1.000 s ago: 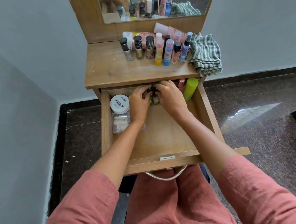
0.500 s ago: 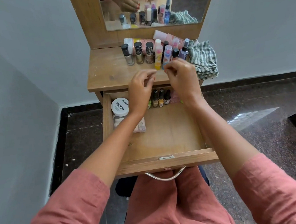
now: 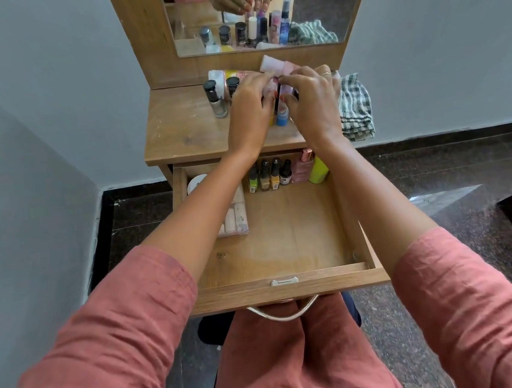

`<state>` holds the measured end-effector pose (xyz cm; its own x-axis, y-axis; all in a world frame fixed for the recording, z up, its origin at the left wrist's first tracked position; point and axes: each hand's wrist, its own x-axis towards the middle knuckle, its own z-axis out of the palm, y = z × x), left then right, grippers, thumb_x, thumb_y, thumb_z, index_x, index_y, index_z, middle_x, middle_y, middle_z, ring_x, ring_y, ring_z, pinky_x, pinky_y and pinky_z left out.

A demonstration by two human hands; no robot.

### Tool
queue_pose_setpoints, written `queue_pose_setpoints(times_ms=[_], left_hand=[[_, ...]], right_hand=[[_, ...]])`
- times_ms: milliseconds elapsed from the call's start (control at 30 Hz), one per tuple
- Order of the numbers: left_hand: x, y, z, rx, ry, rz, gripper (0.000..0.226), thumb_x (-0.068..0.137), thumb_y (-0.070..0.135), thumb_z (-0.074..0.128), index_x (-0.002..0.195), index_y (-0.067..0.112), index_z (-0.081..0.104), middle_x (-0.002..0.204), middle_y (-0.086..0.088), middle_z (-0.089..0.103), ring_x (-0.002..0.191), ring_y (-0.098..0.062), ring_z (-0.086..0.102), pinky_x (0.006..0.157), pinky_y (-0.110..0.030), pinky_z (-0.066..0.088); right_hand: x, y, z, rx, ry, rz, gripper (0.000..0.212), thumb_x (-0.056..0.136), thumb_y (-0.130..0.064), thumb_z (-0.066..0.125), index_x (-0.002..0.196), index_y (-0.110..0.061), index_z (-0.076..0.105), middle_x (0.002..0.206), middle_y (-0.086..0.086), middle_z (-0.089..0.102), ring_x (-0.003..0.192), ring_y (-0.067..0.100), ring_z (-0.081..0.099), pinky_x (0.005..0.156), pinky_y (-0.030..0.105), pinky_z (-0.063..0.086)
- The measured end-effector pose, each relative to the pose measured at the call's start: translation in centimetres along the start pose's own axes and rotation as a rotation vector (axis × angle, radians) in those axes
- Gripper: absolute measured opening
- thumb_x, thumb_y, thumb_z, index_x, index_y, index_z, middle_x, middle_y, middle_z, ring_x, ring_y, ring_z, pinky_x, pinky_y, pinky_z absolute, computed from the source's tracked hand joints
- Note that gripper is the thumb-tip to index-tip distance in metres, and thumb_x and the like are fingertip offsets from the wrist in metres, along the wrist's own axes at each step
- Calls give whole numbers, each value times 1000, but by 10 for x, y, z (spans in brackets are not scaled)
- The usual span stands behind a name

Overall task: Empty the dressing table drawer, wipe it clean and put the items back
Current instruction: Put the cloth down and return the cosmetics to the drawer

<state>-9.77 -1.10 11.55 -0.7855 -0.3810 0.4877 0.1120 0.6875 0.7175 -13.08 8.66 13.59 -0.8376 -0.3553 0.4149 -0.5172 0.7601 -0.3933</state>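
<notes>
1. Nearest the camera, the person's pink sleeves [image 3: 129, 325] reach forward on either side of the open drawer [image 3: 289, 290], whose metal handle [image 3: 283, 314] hangs over the lap.
2. The front half of the drawer floor shows bare wood.
3. Along the drawer's left side lies a clear pack of small tubes [image 3: 235, 220], partly under the left forearm, and behind it a white round jar [image 3: 195, 182].
4. At the back of the drawer stands a row of nail polish bottles [image 3: 265, 177]. To its right are a pink bottle [image 3: 302, 169] and a lime-green tube [image 3: 318, 172], in the back right corner.
5. Above the drawer, over the bench [image 3: 186, 128], both hands meet at a cluster of slim bottles [image 3: 282, 119].
6. The left hand [image 3: 248, 113] curls its fingers round the bottles from the left, and the right hand [image 3: 313, 104] does the same from the right. Exactly how many each one grips is hidden.
7. Left of the hands stand two dark-capped polish bottles [image 3: 217, 100].
8. Behind the hands, tubes [image 3: 270, 62] lie on their sides against the mirror frame.
9. A folded checked cloth [image 3: 355, 106] sits at the bench's right edge.
10. The mirror [image 3: 318, 6] reflects fingertips on the bottle tops.
</notes>
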Motion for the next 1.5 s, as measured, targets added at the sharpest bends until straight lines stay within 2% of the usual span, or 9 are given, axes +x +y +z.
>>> queue_pose_setpoints(times_ms=[67,300,433,767,833,933,1000,1300,1500], left_hand=[[1,0,1,15,1,-1,25,89,7,53,112,3,61,115,-12,61,108,-16,55,88,-8,34],[6,0,-7,-24,-75,-21,19,85,10,59,100,3,66,106,-14,62,96,-18,60,83,-24,50],[-4,8,-17,-47,-109,-15,18,84,10,61,99,2,67,99,-13,66,84,-10,58,72,-11,46],[-54,16,-9,-120,-190,-92,17,80,8,65,97,5,68,97,-7,66,78,-8,59,72,-14,50],[-63,13,2,-116,-224,-114,18,81,8,65,98,5,68,98,-8,67,78,-8,59,72,-13,50],[-75,10,21,-126,-248,-136,18,80,6,66,97,2,68,97,-12,68,76,-10,60,67,-7,48],[-81,8,33,-139,-247,-143,17,79,4,66,96,0,68,96,-14,68,77,-17,64,69,-13,52],[-96,-3,74,-81,-277,-167,18,78,1,65,96,-4,67,97,-20,64,87,-28,64,79,-39,55],[-95,-2,84,-86,-296,-178,21,78,0,65,98,-4,67,100,-19,64,88,-27,64,80,-32,54]], right_hand=[[1,1,1,19,9,-10,28,90,-9,51,114,-14,63,120,2,62,114,26,45,94,33,27],[-4,-2,-7,188,-5,1,28,82,0,55,107,-7,67,111,9,66,104,25,57,90,33,43],[-14,-2,-17,258,-5,-5,27,81,2,54,105,-4,67,106,10,66,96,22,60,81,29,47],[-62,30,-30,250,-125,-13,26,83,6,57,108,4,64,109,16,64,94,18,60,71,-5,37],[-71,40,-27,233,-162,-4,26,83,6,56,108,4,64,108,17,63,93,20,60,73,3,41],[-80,57,-20,203,-197,18,25,81,5,57,105,3,66,103,21,62,92,31,60,82,31,51],[-83,68,-16,172,-221,42,26,80,6,56,103,3,66,104,21,62,94,34,60,86,40,50],[-89,89,4,58,-272,68,23,83,3,53,102,2,67,106,20,61,100,37,55,86,43,48],[-90,99,13,26,-292,62,24,81,2,51,99,1,67,100,19,62,99,36,49,81,39,44]])
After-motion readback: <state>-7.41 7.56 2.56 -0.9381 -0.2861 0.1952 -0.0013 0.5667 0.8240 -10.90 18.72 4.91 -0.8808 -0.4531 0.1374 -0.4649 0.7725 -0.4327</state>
